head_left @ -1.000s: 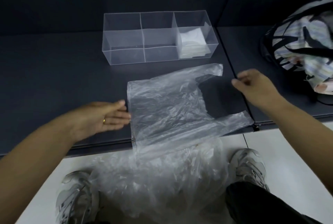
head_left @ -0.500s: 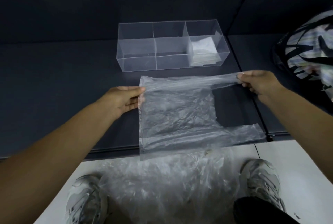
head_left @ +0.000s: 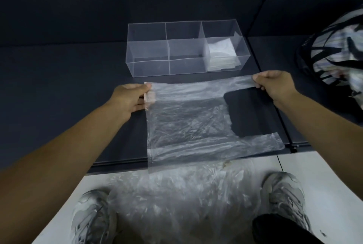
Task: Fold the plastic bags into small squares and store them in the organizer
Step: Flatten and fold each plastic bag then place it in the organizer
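A clear plastic bag (head_left: 188, 126) lies spread on the dark table, its bottom edge hanging over the front. My left hand (head_left: 130, 99) pinches its far left corner. My right hand (head_left: 275, 84) pinches the end of the far handle strip, pulling that edge taut. Behind the bag stands a clear organizer (head_left: 149, 55) with three compartments. Folded white bags (head_left: 222, 55) sit in its right compartment; the other two look empty.
A heap of loose clear plastic bags (head_left: 176, 200) lies on the floor between my grey shoes (head_left: 92, 218). A striped bag with black straps (head_left: 334, 51) sits at the table's right. A seam (head_left: 275, 106) divides the table panels.
Both hands went from apart and empty to gripping the bag's far edge, left on the corner and right on the handle. The far handle is now stretched straight.
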`<state>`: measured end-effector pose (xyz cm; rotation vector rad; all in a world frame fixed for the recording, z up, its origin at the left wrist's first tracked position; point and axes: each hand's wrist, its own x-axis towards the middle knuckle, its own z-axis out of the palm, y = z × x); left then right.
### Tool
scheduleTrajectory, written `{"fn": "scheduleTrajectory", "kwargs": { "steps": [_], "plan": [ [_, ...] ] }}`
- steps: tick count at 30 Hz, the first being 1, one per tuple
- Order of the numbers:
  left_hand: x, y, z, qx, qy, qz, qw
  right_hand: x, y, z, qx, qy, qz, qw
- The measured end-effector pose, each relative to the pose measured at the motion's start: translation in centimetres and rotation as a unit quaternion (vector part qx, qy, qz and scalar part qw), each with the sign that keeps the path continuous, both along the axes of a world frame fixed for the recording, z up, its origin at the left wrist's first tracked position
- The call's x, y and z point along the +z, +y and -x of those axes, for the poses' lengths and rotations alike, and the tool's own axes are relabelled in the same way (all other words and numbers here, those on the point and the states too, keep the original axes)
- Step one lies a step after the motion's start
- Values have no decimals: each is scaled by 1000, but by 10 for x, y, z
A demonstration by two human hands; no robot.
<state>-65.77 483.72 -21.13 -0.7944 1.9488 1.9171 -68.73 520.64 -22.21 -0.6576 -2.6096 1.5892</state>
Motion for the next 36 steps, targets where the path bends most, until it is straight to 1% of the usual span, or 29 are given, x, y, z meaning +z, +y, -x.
{"fn": "scheduleTrajectory", "kwargs": {
  "steps": [3,5,6,7,8,9,10,11,12,14,16,18,20,22,24,28,31,32,33,34,36],
  "plan": [
    [-3,4,5,59,16,20,998,0,-2,-1,-19,4,-36,999],
    [-6,5,5,85,35,39,995,2,-7,-6,-39,15,-116,992],
    [-7,6,2,82,65,82,991,6,-12,-12,-37,29,-159,986],
    [-7,4,-4,65,110,159,979,10,-20,-21,-23,47,-196,979],
    [-7,4,-15,36,170,249,953,14,-30,-34,2,67,-224,972],
    [-5,4,-30,-3,241,330,913,16,-40,-51,31,90,-248,964],
    [-6,6,-46,-51,303,391,868,15,-50,-71,66,114,-272,953],
    [-10,10,-63,-108,337,434,829,14,-62,-92,109,130,-290,942],
    [-14,15,-80,-166,345,468,797,11,-74,-114,162,130,-292,934],
    [-25,26,-103,-267,310,519,750,7,-103,-149,281,112,-274,913],
    [-33,31,-114,-329,253,557,720,2,-134,-166,384,119,-275,873],
    [-41,30,-118,-356,219,581,698,-5,-161,-166,438,133,-279,844],
    [-47,29,-118,-355,214,586,696,-15,-171,-157,447,109,-305,834],
    [-47,31,-119,-356,204,592,693,-26,-160,-150,432,51,-376,818],
    [-47,32,-119,-356,197,597,691,-33,-135,-147,398,23,-435,807],
    [-50,30,-118,-356,193,600,689,-33,-79,-150,324,-46,-473,818],
    [-51,29,-118,-353,198,599,691,-23,-58,-151,250,-96,-482,834],
    [-51,29,-118,-352,201,598,691,-18,-61,-149,230,-101,-487,837],
    [-51,29,-118,-351,203,600,690,-13,-71,-143,223,-84,-490,839],
    [-52,29,-118,-350,204,601,689,-9,-86,-135,234,-45,-480,844],
    [-52,29,-118,-351,205,599,690,-6,-131,-115,304,47,-414,857]
  ]
}}
